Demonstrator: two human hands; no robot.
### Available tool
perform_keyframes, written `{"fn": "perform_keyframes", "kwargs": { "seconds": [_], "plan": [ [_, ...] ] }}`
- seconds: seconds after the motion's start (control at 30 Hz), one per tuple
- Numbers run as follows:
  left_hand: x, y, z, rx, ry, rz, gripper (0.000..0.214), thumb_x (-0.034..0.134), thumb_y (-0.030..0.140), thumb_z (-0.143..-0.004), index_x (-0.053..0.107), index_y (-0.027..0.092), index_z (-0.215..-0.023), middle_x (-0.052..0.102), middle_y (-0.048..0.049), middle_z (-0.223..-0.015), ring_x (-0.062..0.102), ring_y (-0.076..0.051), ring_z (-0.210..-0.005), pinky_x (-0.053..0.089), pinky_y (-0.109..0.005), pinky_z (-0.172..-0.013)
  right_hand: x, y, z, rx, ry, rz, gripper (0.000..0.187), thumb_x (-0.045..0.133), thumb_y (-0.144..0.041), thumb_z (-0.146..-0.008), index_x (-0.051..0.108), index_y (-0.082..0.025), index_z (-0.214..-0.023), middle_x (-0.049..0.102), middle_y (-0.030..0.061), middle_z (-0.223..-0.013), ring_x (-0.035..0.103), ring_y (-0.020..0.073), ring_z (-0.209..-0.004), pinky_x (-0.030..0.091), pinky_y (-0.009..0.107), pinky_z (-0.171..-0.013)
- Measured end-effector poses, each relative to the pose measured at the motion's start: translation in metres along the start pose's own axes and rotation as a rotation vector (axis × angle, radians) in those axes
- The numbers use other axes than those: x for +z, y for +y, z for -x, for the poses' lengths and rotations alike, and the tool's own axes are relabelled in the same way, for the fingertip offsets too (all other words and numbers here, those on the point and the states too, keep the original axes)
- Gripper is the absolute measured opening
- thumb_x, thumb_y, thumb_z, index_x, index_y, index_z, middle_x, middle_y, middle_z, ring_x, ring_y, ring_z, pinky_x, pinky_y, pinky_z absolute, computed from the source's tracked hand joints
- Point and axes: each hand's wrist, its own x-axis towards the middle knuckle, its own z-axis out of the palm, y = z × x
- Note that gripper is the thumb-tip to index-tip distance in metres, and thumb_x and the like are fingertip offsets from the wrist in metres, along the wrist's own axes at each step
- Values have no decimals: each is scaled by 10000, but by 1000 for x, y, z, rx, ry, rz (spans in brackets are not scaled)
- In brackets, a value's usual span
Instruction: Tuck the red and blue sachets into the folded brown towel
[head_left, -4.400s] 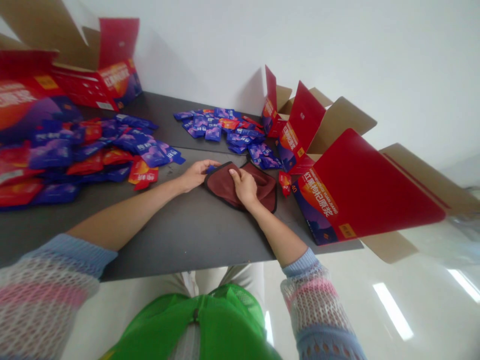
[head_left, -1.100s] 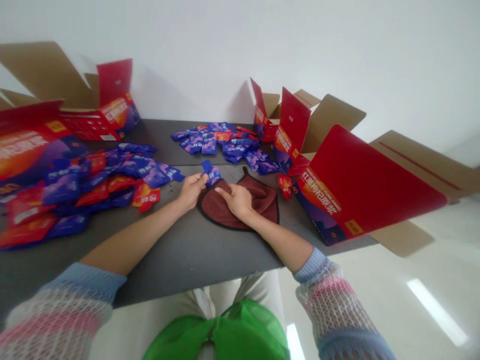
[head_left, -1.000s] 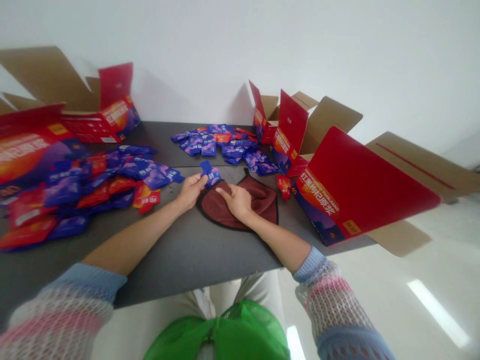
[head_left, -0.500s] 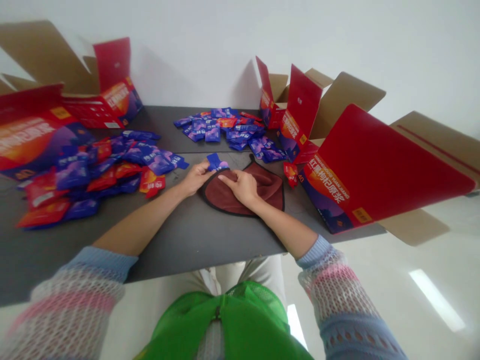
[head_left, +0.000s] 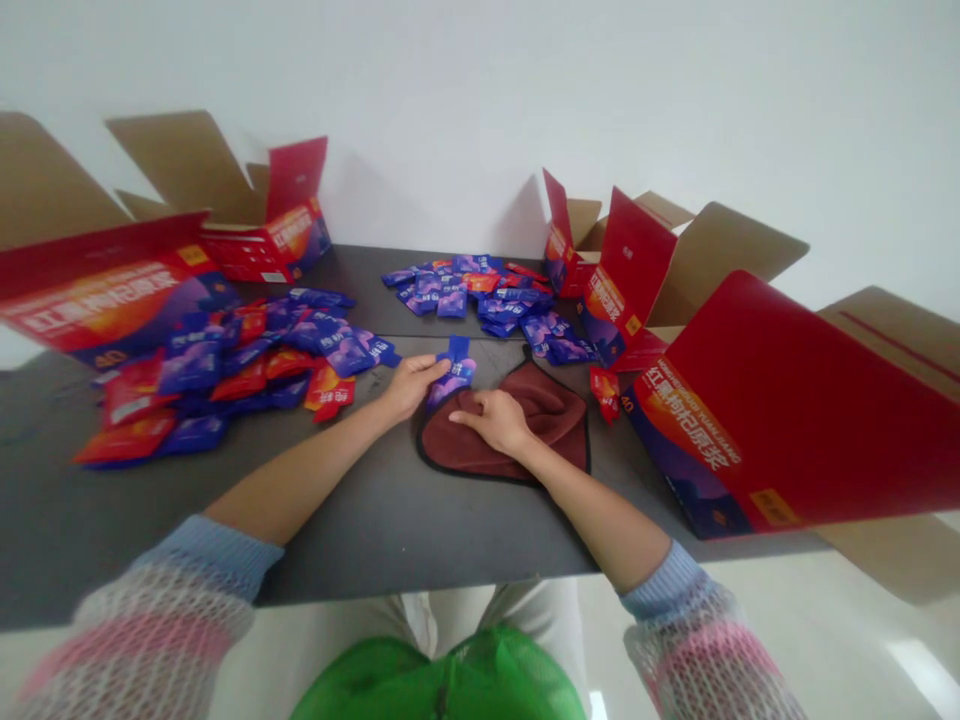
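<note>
My left hand (head_left: 415, 385) pinches the edge of a blue and purple sachet (head_left: 459, 372) between thumb and fingers. The sachet's lower end meets the black-trimmed edge of a brown cloth (head_left: 551, 400), which hides part of it. On that cloth rests my right hand (head_left: 496, 418), its fingers curled into the fabric and the thumb pointing left. The cloth lies rumpled on the dark grey table (head_left: 352, 520), with a small loop at its far corner.
A large pile of blue and red sachets (head_left: 191, 360) lies to the left, and another pile (head_left: 480, 285) at the back. A red sachet (head_left: 604, 392) sits right of the cloth. Open red cartons stand at left (head_left: 127, 310) and right (head_left: 750, 410). A white wall rises behind.
The camera view has shifted, so everything sits lower in the picture. More of the blue sachet now shows beyond the cloth's edge, and my right hand's fingers are more curled.
</note>
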Motion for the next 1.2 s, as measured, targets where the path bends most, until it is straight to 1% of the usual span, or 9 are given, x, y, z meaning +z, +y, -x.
{"fn": "perform_keyframes", "kwargs": {
  "seconds": [0.13, 0.3, 0.43, 0.53, 0.73, 0.83, 0.97, 1.1, 1.2],
  "plan": [
    [-7, 5, -3, -67, -150, -42, 367, 880, 431, -619, 746, 128, -778, 712, -26, -724, 601, -125, -632, 461, -244, -652, 0, 2, -3, 33, 65, -185, 425, 680, -522, -822, 555, -182, -597, 476, -50, -547, 430, 103, -550, 229, 253, -550],
    [-11, 10, -3, -122, -275, -34, 377, 869, 421, -646, 755, 125, -851, 742, -53, -794, 639, -143, -675, 473, -253, -689, 1, 4, -4, 41, 169, -333, 351, 711, -478, -802, 626, -178, -640, 525, -44, -573, 474, 115, -570, 285, 250, -572],
    [-9, 11, -1, -129, -258, -2, 380, 866, 415, -653, 760, 131, -881, 752, -62, -826, 652, -157, -706, 486, -274, -730, 5, 5, -2, 4, 291, -374, 331, 697, -475, -814, 649, -179, -674, 591, -22, -626, 509, 132, -602, 345, 254, -610],
    [-4, 9, 1, -99, -208, -2, 392, 853, 435, -667, 761, 141, -909, 758, -61, -859, 664, -168, -751, 490, -288, -773, 6, 6, -3, 33, 387, -480, 316, 714, -477, -792, 670, -179, -696, 652, -2, -677, 560, 155, -638, 392, 261, -629],
    [9, -5, 2, 5, -193, -127, 521, 795, 582, -677, 745, 151, -966, 752, -55, -899, 659, -197, -834, 490, -306, -815, 7, 9, -5, 73, 488, -686, 323, 728, -492, -764, 689, -176, -706, 690, 20, -706, 611, 185, -673, 451, 285, -655],
    [9, -9, 1, 104, -180, -212, 550, 746, 633, -703, 738, 149, -964, 744, -62, -922, 642, -217, -901, 484, -311, -843, 8, 8, -5, 70, 506, -694, 294, 727, -474, -769, 711, -181, -753, 710, 30, -769, 638, 195, -725, 476, 299, -709],
    [4, -7, -1, 115, -254, -263, 521, 709, 626, -747, 726, 144, -943, 734, -66, -917, 636, -210, -856, 492, -319, -826, 7, 12, -9, -1, 550, -590, 260, 720, -447, -790, 732, -188, -805, 716, 52, -872, 649, 205, -847, 481, 309, -817],
    [3, -5, -3, 150, -295, -303, 482, 684, 596, -785, 716, 143, -947, 725, -74, -966, 640, -216, -915, 494, -323, -867, 2, 23, -18, 54, 543, -413, 328, 702, -507, -797, 722, -192, -708, 654, 39, -761, 600, 188, -721, 464, 305, -718],
    [4, -6, -3, 186, -300, -336, 471, 669, 594, -798, 707, 153, -960, 724, -69, -975, 640, -213, -930, 490, -326, -891, -2, 28, -22, 111, 576, -381, 347, 706, -539, -783, 743, -194, -763, 659, 38, -769, 598, 188, -705, 462, 307, -706]
  ]
}}
